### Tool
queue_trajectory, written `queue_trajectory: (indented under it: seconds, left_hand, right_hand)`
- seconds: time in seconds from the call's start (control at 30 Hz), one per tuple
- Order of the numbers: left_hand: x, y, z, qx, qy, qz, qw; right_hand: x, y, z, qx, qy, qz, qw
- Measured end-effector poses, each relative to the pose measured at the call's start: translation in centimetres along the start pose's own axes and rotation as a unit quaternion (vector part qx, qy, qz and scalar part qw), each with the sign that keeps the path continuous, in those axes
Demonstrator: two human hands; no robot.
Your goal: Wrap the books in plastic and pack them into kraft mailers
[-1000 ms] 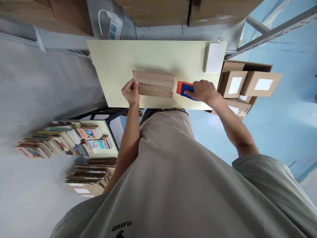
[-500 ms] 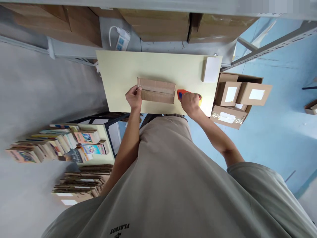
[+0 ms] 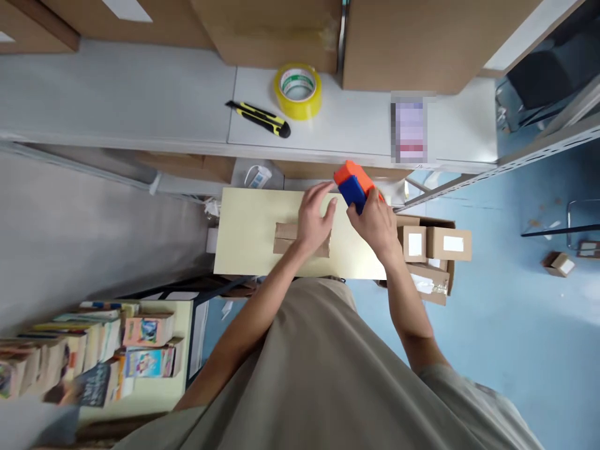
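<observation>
My right hand (image 3: 379, 226) is wrapped round an orange and blue tape dispenser (image 3: 355, 181), raised above the right part of the table. Just left of the dispenser's front end is my left hand (image 3: 315, 219), its fingers apart and nothing seen in its grip; whether a fingertip touches the dispenser I cannot tell. Beneath my left hand a brown cardboard box (image 3: 285, 239) lies on the pale yellow table (image 3: 244, 215), partly covered by that hand and wrist.
On the grey shelf (image 3: 187, 94) ahead lie a roll of yellow tape (image 3: 300, 94) and a black and yellow utility knife (image 3: 259, 119). Small cartons (image 3: 449, 242) fill a box at the right. Books (image 3: 145, 331) stand at the lower left. A power strip (image 3: 259, 177) sits behind the table.
My left hand has let go of the box's left end and moved right, up to the dispenser. My right hand has lifted the dispenser. The view has tilted up, showing the upper shelf.
</observation>
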State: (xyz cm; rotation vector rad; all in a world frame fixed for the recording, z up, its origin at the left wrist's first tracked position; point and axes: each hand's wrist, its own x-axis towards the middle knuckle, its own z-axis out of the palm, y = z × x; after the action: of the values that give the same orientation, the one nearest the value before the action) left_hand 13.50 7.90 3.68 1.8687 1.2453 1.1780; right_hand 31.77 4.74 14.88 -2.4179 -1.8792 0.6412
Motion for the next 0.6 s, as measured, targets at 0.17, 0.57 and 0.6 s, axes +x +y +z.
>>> queue_trajectory:
  seconds: [0.17,0.57,0.6]
  left_hand:
    - [7.1,4.8,1.8,-0.099,-0.012,0.067,0.993]
    - [-1.3,-6.2,-3.0,-0.060,-0.028,-0.115,0.991]
    - [-3.4,-8.0,-4.2,-0.043,-0.015,-0.159,0.986]
  right_hand:
    - [5.3,-4.1,-4.9,-0.006,0.113,-0.072,0.991]
    - [9.2,-5.3,-1.5,-0.021,0.229,-0.064,0.971]
    - [7.6,-4.6,-0.1,0.005,0.246,-0.072,0.967]
